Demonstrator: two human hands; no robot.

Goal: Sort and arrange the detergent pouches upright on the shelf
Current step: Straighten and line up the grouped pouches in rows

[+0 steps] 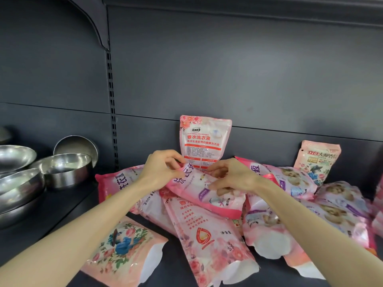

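Observation:
Several pink detergent pouches lie in a heap on the dark shelf. One pink pouch stands upright against the back panel, its printed back facing me. A pink-and-white pouch lies tilted on top of the heap; my left hand pinches its upper left corner and my right hand grips its top edge. A peach floral pouch leans upright at the back right. Another floral pouch lies flat near the front left, and a long rose-printed pouch lies flat at the front centre.
Several steel bowls are stacked on the left part of the shelf. A slotted upright post divides the back panel. More pouches spread to the right edge.

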